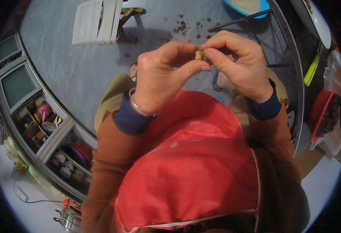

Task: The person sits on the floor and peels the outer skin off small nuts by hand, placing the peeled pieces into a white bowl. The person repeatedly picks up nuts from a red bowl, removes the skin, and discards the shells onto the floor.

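Observation:
Between my hands, above my knees, is a small pale yellow piece of food (198, 54), perhaps a peeled nut; its exact kind cannot be told. My left hand (173, 65) pinches it between thumb and forefinger from the left, a metal bangle on the wrist. From the right, my right hand (237, 61) touches its upper end with thumb and fingertips. Dark shell-like scraps (183, 25) lie scattered on the grey floor beyond the hands. A red apron (188, 174) covers my lap.
A stool with woven pale straps (96, 23) stands at the upper left. Glass-doored cabinets (19, 84) line the left side. At the right are a dark table edge (297, 72), a green-handled utensil (311, 70) and a red basket (322, 116) of dark items. A blue basin (263, 6) sits at the top.

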{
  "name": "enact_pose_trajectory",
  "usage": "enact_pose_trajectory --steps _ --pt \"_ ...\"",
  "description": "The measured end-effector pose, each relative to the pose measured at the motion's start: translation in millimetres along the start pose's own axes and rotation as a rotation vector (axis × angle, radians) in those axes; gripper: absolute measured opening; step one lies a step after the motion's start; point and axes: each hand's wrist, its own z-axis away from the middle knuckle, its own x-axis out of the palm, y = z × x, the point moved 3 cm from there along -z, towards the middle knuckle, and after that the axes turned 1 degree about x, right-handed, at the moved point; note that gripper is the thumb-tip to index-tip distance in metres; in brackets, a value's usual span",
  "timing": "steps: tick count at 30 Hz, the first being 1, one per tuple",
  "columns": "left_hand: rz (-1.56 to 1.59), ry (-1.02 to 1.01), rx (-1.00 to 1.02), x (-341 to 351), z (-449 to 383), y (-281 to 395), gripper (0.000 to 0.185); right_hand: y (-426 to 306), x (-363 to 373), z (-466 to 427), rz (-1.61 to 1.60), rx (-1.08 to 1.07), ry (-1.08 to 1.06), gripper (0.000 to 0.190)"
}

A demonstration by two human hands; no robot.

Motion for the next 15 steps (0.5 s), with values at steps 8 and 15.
enact_pose_trajectory --steps 8,15 --pt "-0.156 0.03 0.048 -0.4 1.7 0.5 0.024 -3.6 2.1 -0.3 0.153 -0.065 0.037 0.006" --pt "-0.332 0.047 0.142 1.0 2.6 11.1 0.025 -4.9 2.6 0.3 0.183 -0.068 0.045 0.004"
